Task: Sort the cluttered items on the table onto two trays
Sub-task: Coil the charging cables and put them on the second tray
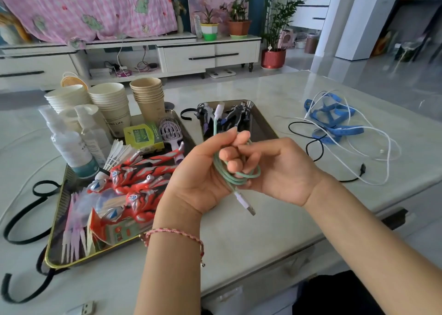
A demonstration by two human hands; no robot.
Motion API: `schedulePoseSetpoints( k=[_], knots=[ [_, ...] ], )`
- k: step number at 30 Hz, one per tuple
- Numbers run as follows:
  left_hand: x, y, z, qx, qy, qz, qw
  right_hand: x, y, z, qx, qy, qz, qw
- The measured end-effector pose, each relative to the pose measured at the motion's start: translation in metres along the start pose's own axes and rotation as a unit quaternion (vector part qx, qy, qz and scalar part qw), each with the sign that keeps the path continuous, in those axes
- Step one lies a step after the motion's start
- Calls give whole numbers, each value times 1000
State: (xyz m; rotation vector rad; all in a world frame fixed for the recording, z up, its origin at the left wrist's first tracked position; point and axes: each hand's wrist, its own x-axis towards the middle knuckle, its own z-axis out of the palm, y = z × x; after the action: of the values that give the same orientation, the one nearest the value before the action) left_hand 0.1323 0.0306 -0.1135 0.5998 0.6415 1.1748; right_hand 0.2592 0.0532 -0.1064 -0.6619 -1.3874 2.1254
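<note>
My left hand (pixel 201 171) grips a coiled green charging cable (pixel 239 176) above the table's middle; one white plug sticks up, the USB plug hangs below. My right hand (pixel 279 169) pinches the same coil from the right. Behind my hands sits the right tray (pixel 267 125) holding dark toy figures (pixel 236 116). The left tray (pixel 57 219) carries red toy figures (pixel 141 180), spray bottles (pixel 69 145), cup stacks (pixel 112 106), a purple hairbrush (pixel 169 133), a shuttlecock and a green box.
White and black cables (pixel 380 147) and a blue tape (pixel 332 116) lie tangled at the table's right. Black headbands (pixel 26 212) lie left of the left tray. A USB plug (pixel 83 308) rests near the front edge. The table edge runs under my right forearm.
</note>
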Motion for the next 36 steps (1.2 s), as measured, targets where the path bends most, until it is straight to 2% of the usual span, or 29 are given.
schedulePoseSetpoints(
  k=[2, 4, 7, 8, 10, 12, 14, 16, 18, 20, 22, 25, 27, 30, 33, 36],
  knots=[
    [4, -7, 4, 15, 120, 51, 991, 5, 6, 14, -36, 86, 9, 996],
    [9, -17, 5, 48, 218, 81, 971, 13, 16, 22, -133, 196, 5, 972],
    [13, -29, 4, 238, 337, 179, 893, 22, 22, 21, -243, 324, -63, 912],
    [14, -29, 4, 279, 340, 203, 875, 23, 22, 17, -263, 355, -104, 891],
    [11, -27, 8, 262, 286, 214, 897, 21, 17, 14, -278, 368, -156, 874],
    [9, -25, 11, 229, 229, 197, 925, 17, 10, 14, -254, 312, -175, 899],
    [5, -23, 14, 232, 201, 186, 933, 11, 5, 11, -234, 237, -162, 929],
    [2, -24, 17, 282, 200, 188, 919, 6, -1, 4, -217, 189, -131, 949],
    [2, -26, 16, 370, 192, 203, 886, 1, -9, 1, -164, 154, -111, 968],
    [1, -27, 16, 444, 171, 195, 857, -4, -15, -2, -156, 160, -124, 967],
    [0, -29, 16, 471, 150, 177, 851, -6, -16, -4, -185, 184, -159, 952],
    [-1, -32, 18, 424, 165, 146, 878, -6, -12, -4, -203, 205, -183, 940],
    [-1, -32, 19, 310, 168, 107, 930, -7, -10, -1, -183, 218, -168, 944],
    [-8, -24, 23, 116, 72, 58, 989, -9, -9, 3, -153, 267, -133, 942],
    [-14, -15, 25, -16, -20, 25, 999, -11, -10, 2, -119, 287, -120, 943],
    [-9, -16, 21, -34, 9, 38, 999, -12, -12, -3, -119, 255, -129, 951]
  ],
)
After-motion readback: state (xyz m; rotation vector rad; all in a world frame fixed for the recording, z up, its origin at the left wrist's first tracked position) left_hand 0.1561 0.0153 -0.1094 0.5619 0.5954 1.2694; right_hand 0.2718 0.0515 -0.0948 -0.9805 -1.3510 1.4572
